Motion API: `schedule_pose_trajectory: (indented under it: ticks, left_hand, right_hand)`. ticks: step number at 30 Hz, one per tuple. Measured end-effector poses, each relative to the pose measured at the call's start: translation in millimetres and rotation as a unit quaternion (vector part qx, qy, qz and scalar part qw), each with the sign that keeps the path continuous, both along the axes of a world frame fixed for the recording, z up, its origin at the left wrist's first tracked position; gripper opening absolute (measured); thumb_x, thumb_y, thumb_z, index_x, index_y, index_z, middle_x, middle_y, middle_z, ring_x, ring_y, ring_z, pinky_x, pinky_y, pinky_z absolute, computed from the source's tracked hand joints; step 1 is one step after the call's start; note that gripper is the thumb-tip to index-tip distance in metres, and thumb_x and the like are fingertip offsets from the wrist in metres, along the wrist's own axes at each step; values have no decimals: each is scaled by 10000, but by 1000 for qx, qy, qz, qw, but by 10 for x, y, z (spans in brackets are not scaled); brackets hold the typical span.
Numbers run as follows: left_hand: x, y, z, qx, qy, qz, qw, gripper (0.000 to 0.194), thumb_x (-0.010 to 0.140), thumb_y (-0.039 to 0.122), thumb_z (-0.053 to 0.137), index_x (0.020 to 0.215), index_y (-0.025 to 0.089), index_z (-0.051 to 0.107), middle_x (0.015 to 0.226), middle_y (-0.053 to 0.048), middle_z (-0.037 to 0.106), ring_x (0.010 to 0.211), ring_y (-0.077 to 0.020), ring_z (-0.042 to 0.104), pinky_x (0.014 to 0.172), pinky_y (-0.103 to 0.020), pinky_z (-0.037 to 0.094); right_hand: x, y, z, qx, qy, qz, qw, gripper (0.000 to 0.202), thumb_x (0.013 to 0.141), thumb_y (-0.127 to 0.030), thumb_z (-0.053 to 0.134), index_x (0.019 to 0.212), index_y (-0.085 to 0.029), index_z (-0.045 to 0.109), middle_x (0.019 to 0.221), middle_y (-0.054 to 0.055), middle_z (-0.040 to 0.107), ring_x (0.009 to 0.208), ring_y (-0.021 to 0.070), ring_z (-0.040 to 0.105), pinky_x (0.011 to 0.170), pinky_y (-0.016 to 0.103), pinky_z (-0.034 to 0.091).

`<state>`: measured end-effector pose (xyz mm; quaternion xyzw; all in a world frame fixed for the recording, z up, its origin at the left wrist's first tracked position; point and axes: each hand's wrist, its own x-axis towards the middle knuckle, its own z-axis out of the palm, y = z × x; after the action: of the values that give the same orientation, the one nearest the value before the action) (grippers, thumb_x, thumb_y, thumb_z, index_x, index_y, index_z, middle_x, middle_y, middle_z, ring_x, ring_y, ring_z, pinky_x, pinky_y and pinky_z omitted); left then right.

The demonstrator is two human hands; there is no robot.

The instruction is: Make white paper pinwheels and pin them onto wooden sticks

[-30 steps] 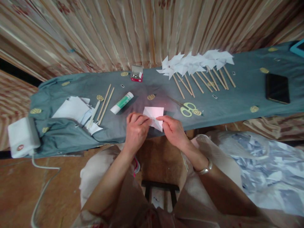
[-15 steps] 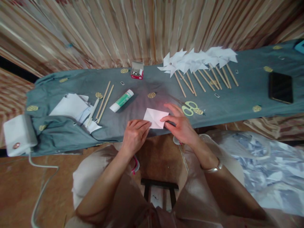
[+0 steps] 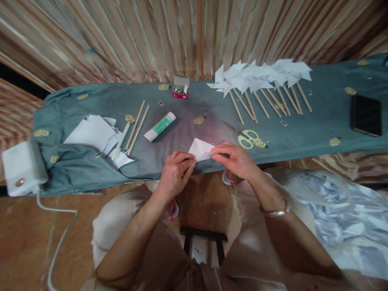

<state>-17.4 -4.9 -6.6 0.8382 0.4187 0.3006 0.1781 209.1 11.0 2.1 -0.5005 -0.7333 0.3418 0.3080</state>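
A small white sheet of paper (image 3: 200,148) with creases across it is held at the table's front edge. My left hand (image 3: 177,171) pinches its lower left corner between thumb and fingers. On the other side, my right hand (image 3: 235,159) grips the right edge, where the paper bends upward. A dark sliver shows under the right fingers; I cannot make out what it is. Just beyond the right hand lie scissors (image 3: 249,139) with light green handles. A green and white glue stick (image 3: 160,126) rests to the left of the paper.
Several white paper pinwheels (image 3: 263,76) on wooden sticks lie at the back. An open red box (image 3: 181,91) holds small metal pieces. Left are two loose sticks (image 3: 138,129), a white pen-like rod (image 3: 121,141) and paper pieces (image 3: 89,133). A phone (image 3: 366,115) lies far right.
My right fingers have closed together on the paper's right edge, which now bends up. My left hand keeps its pinch. The whole view has shifted slightly.
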Motion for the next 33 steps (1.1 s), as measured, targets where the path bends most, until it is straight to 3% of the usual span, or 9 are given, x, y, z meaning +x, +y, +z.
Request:
schedule_pose_trajectory:
  ticks: [2, 6, 9, 14, 21, 25, 30, 33]
  left_hand:
    - [-8, -1, 1, -2, 6, -5, 1000, 218, 941, 229, 521, 997, 150, 717, 1038, -95, 712, 959, -211, 605, 829, -392, 487]
    - [-17, -13, 4, 13, 26, -11, 1000, 217, 932, 239, 544, 1032, 149, 715, 1056, -102, 701, 967, -220, 590, 813, -386, 468]
    - [-21, -25, 15, 13, 49, -12, 999, 226, 936, 258, 541, 1059, 174, 711, 1078, -99, 688, 982, -225, 576, 809, -384, 448]
    - [-16, -24, 18, 4, 43, -11, 999, 227, 942, 273, 530, 1044, 190, 715, 1028, -89, 680, 954, -218, 573, 793, -372, 438]
    - [10, 6, -32, 0, -8, 36, 999, 224, 939, 272, 526, 928, 152, 715, 900, -83, 691, 866, -210, 603, 795, -378, 478]
    - [9, 20, -59, -10, -2, 66, 998, 218, 936, 283, 529, 925, 161, 710, 894, -80, 698, 859, -208, 617, 798, -367, 492]
    - [2, 25, -42, -19, 9, 102, 995, 275, 927, 269, 536, 1166, 162, 622, 858, -53, 691, 827, -199, 626, 772, -344, 504]
    - [51, -14, 19, 29, 31, 104, 994, 410, 934, 254, 516, 1331, 153, 502, 1116, -124, 673, 1031, -242, 615, 881, -395, 497]
  right_hand:
    - [7, -12, -5, 5, -7, 13, 1000, 138, 833, -192, 625, 858, -247, 748, 926, 17, 743, 943, 201, 628, 892, 378, 481]
    - [-33, -62, -7, 32, -47, 23, 998, 343, 761, -63, 622, 1007, -269, 742, 1102, 26, 719, 1069, 220, 594, 976, 433, 451]
    - [-68, -83, 10, 39, -87, 39, 995, 337, 770, -57, 624, 974, -290, 757, 1159, 32, 689, 1066, 227, 578, 960, 451, 454]
    - [-77, -44, 30, 29, -91, 40, 995, 163, 824, -155, 647, 887, -255, 759, 1120, 37, 697, 1035, 221, 585, 947, 428, 452]
    - [-78, 32, -18, -9, -10, -55, 998, 124, 856, -247, 603, 842, -220, 723, 915, 37, 735, 929, 214, 632, 876, 380, 475]
    - [-96, 54, -55, 6, -7, -92, 996, 106, 834, -259, 620, 812, -226, 718, 917, 33, 738, 944, 216, 636, 878, 369, 470]
    - [-118, 90, -101, -2, 1, -131, 991, 80, 804, -277, 652, 784, -231, 714, 860, 16, 735, 861, 197, 644, 787, 335, 481]
    - [-133, 104, -95, 3, -13, -131, 991, 112, 825, -276, 623, 775, -234, 714, 840, 12, 730, 837, 187, 642, 762, 322, 476]
